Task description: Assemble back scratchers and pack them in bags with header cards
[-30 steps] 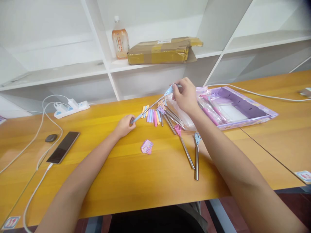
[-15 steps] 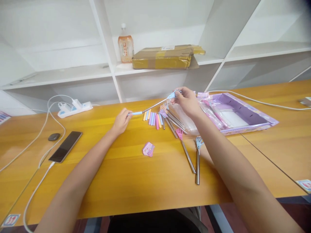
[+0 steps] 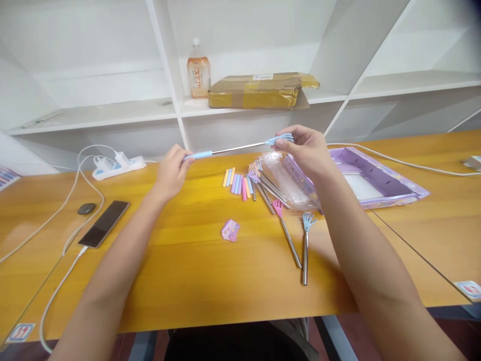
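A back scratcher point(image 3: 239, 148) with a blue grip, a thin metal rod and a blue claw head is stretched level above the table between my hands. Its blue grip end is closed in my left hand point(image 3: 172, 171). Around the claw end, my right hand point(image 3: 306, 149) pinches with thumb and fingers. Below lie short coloured tubes point(image 3: 237, 184) in pink, purple, blue and yellow. Beside them is a pile of metal-handled claw pieces point(image 3: 267, 186). A pink claw piece point(image 3: 287, 233) and a blue one point(image 3: 305, 245) lie nearer me.
A purple box point(image 3: 391, 178) and clear plastic packaging point(image 3: 291, 183) are at the right. Small pink cards point(image 3: 230, 230) lie mid-table. A phone point(image 3: 104, 224), black mouse-like object point(image 3: 86, 208) and power strip point(image 3: 118, 166) with cables are left. A carton point(image 3: 255, 91) and bottle point(image 3: 199, 75) stand on the shelf.
Both hands have risen and moved apart, my left hand leftward and my right hand rightward. The scratcher is now more level, and its rod looks longer.
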`<act>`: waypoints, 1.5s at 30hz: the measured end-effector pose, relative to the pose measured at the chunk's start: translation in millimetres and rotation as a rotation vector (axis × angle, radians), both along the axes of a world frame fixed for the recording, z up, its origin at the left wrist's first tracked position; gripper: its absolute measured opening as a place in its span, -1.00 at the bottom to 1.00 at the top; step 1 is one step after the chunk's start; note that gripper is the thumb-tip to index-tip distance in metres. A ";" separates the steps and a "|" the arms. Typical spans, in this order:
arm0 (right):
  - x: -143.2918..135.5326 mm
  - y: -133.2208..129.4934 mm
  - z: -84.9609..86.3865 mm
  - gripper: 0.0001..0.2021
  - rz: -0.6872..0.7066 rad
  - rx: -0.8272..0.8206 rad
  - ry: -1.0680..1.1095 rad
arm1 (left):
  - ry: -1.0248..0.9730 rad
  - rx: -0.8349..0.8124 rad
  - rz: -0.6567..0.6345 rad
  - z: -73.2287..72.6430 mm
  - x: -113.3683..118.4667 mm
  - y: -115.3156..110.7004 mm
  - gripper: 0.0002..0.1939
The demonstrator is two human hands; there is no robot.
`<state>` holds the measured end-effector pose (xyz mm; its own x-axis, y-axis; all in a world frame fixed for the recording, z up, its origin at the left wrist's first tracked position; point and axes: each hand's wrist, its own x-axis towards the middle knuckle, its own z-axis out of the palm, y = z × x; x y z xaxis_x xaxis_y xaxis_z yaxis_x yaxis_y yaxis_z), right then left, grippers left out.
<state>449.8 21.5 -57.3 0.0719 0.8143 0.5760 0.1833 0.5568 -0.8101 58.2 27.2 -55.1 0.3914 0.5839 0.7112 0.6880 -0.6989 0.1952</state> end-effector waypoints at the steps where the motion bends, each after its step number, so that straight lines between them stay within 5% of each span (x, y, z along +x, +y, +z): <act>1: 1.9 -3.0 3.2 -0.71 0.001 0.013 -0.022 | 0.020 0.011 0.005 4.8 -0.4 -3.3 -0.62; 6: 7.5 -14.9 14.6 -0.77 0.003 0.073 -0.089 | 0.153 0.025 0.029 18.9 -1.7 -14.6 -0.70; 18: -10.3 -39.9 26.7 -0.95 -0.145 0.255 -0.484 | 0.273 0.000 0.024 22.0 5.1 -30.8 -0.69; 45: -50.6 -71.0 32.8 -0.90 -0.156 0.362 -0.561 | 0.233 0.021 -0.105 25.4 22.3 -52.4 -0.68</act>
